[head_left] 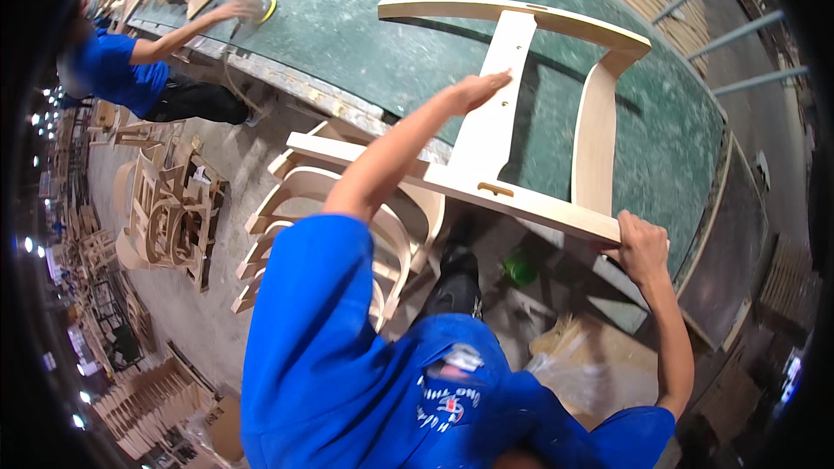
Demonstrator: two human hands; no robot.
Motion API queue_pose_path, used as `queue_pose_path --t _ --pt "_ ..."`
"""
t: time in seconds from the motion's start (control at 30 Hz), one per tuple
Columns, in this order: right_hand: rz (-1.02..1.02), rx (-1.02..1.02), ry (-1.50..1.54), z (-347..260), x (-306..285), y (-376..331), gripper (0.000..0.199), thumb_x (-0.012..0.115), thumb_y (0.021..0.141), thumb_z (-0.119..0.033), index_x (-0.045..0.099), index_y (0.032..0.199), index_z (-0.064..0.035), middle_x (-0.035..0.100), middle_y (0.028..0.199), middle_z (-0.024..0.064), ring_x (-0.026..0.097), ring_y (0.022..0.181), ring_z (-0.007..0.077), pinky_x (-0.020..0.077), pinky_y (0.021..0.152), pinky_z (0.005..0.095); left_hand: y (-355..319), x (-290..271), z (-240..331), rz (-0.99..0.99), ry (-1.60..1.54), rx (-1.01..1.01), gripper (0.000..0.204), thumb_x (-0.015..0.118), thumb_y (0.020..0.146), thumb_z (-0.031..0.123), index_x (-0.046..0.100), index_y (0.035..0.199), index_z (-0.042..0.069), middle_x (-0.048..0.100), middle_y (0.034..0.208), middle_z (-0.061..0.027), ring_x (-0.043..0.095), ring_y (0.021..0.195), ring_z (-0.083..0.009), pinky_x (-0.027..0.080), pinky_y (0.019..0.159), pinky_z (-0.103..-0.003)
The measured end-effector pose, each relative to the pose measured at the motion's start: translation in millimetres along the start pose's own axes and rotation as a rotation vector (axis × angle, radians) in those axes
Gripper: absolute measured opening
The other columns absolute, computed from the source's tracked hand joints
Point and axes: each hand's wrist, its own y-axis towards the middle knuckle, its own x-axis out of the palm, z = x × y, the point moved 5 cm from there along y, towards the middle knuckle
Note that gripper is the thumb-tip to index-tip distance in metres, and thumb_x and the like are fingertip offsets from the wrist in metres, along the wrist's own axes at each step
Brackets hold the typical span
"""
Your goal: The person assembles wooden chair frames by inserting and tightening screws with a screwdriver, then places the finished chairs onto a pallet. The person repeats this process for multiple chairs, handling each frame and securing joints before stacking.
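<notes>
Across the green tabletop lies a pale wooden chair frame, its near straight rail overhanging. The right hand clasps that rail's end, seemingly to steady it; the left hand, well apart, lies flat on the broad crosspiece.

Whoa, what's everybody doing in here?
Someone in blue has a pale wooden frame at a green table. Their right hand grips its near corner; their left hand is at the wide middle slat. Across the table, another worker has a yellow-edged tool.
</notes>
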Motion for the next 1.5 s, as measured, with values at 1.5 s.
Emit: queue_pose_path --t 1.5 --pt "1.867 2.221 0.334 -941.1 250.1 -1034.0 0.064 0.068 0.069 -0.025 0.047 0.12 0.0068 0.059 0.092 0.0091 0.059 0.074 0.0168 0.05 0.063 0.0294 -1028.4 627.0 -622.0 -1.509 -0.647 -0.468 0.076 0.053 0.075 0.028 0.022 0.14 0.005 0.036 0.136 -0.0137 0.035 0.127 -0.0381 0.024 0.108 -0.05"
